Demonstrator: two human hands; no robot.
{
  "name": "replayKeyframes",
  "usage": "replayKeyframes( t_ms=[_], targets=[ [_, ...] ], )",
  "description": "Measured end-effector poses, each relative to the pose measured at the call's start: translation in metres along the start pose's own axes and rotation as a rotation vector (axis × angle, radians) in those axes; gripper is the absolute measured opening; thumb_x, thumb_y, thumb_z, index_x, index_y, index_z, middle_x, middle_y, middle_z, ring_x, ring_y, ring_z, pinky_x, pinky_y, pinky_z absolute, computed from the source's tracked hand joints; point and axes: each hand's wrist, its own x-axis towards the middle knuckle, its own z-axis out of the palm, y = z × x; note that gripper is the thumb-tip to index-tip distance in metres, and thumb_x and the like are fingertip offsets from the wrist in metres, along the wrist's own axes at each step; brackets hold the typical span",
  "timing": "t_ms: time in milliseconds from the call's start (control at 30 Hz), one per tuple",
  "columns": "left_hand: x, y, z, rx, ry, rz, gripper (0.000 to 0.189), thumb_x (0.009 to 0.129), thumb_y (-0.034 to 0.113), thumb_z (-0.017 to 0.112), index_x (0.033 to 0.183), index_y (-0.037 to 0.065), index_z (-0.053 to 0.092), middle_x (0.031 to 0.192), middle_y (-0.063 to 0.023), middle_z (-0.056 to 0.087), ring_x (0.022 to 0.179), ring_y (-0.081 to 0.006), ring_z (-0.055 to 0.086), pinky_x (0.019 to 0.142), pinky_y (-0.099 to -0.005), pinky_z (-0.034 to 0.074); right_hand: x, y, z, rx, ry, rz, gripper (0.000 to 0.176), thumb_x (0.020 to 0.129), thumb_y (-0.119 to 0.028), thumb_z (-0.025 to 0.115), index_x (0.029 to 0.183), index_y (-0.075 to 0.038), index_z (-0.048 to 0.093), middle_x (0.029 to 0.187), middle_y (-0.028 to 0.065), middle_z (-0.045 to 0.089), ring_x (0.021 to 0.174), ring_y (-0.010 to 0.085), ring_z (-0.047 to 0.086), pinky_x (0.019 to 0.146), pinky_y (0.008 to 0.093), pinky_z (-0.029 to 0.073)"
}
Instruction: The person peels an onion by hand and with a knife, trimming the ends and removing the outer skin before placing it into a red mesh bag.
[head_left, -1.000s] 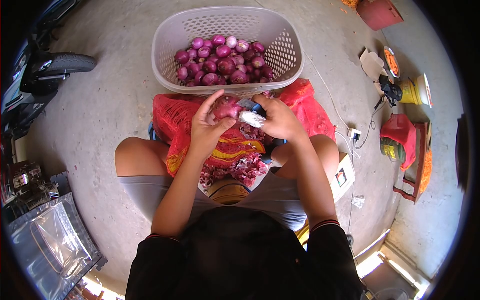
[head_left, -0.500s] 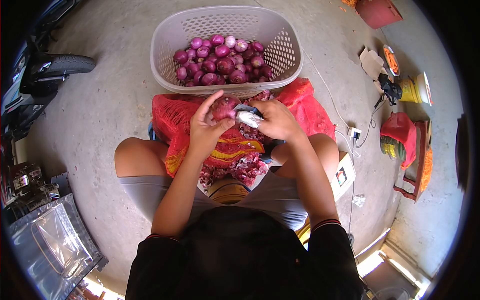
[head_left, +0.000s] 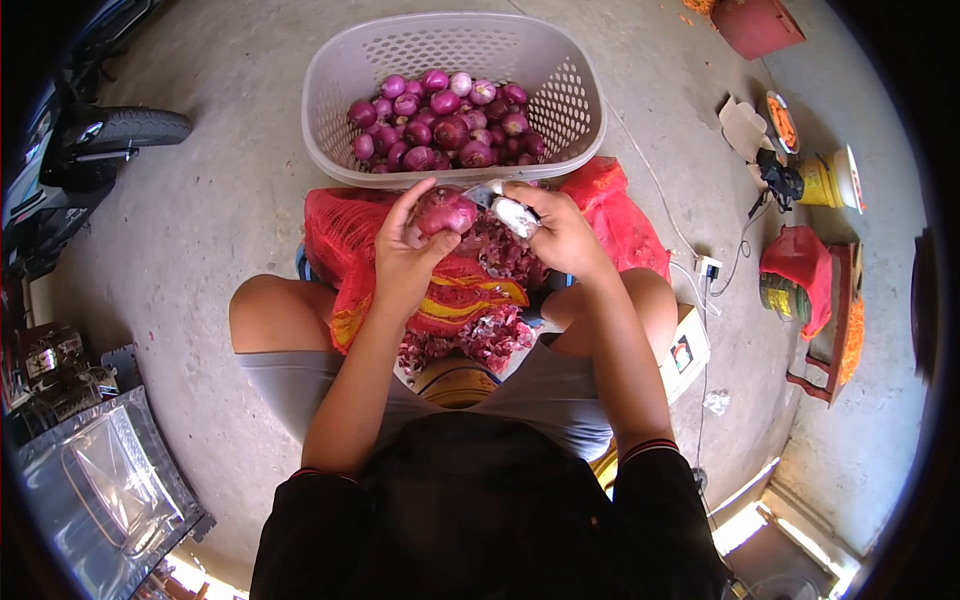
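Observation:
My left hand [head_left: 405,255] cups a large red onion [head_left: 445,211] between thumb and fingers, above the red mesh sack. Just right of it, my right hand [head_left: 562,232] is closed on a small knife [head_left: 484,193], whose blade points toward the top of the onion. White wrapping [head_left: 516,217] shows at the thumb of that hand. Below both hands, the red mesh sack [head_left: 345,225] with yellow stripes lies between my knees. Loose purple onion skins [head_left: 497,335] are heaped on and around it.
A grey plastic basket [head_left: 318,150] holding many peeled red onions [head_left: 450,130] stands directly ahead. A motorcycle wheel [head_left: 140,127] is at the left. To the right are a power strip [head_left: 708,267] with cables, a yellow bucket [head_left: 822,180] and a low red stool [head_left: 820,375].
My right hand has drawn slightly right and the knife blade has come off the onion's side to near its top. The onion has shifted a little left and turned in my left hand.

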Motion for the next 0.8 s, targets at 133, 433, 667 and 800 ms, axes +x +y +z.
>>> replayKeyframes(
  t_ms=[133,433,667,800],
  targets=[
    [0.000,0.001,-0.001,0.012,0.012,0.000,0.065,0.075,-0.004,0.071,0.132,0.000,0.041,0.119,-0.0100,0.053,0.104,-0.0167,0.056,0.089,-0.0293,0.048,-0.001,-0.004,0.001,0.083,-0.066,0.167,0.036,0.073,-0.002,0.055,0.109,-0.003,0.052,0.090,0.0199,0.062,0.086,0.0363,0.062,0.073,0.0413,0.047],
    [-0.002,0.003,0.001,0.015,-0.073,-0.040,0.065,0.076,-0.001,0.071,0.133,0.001,0.041,0.124,-0.0081,0.051,0.107,-0.0155,0.054,0.093,-0.0289,0.045,0.003,-0.010,0.010,-0.164,-0.132,0.101,0.026,0.070,-0.011,0.059,0.094,-0.003,0.053,0.073,0.0225,0.058,0.073,0.0414,0.057,0.063,0.0480,0.044],
    [-0.004,-0.001,0.000,0.043,-0.082,-0.038,0.064,0.078,0.000,0.069,0.135,0.001,0.039,0.124,-0.0075,0.051,0.108,-0.0146,0.053,0.092,-0.0283,0.045,0.003,-0.005,0.013,-0.057,-0.154,0.106,0.019,0.071,-0.011,0.057,0.088,-0.004,0.059,0.073,0.0203,0.059,0.071,0.0387,0.058,0.063,0.0455,0.045],
    [-0.002,0.007,-0.001,-0.029,-0.131,-0.124,0.064,0.080,-0.004,0.064,0.137,0.002,0.037,0.117,-0.0087,0.055,0.104,-0.0141,0.054,0.090,-0.0281,0.044,0.002,-0.005,0.012,-0.021,-0.137,0.121,0.018,0.071,-0.011,0.058,0.088,-0.005,0.060,0.073,0.0197,0.059,0.070,0.0379,0.058,0.062,0.0444,0.045]
  ],
)
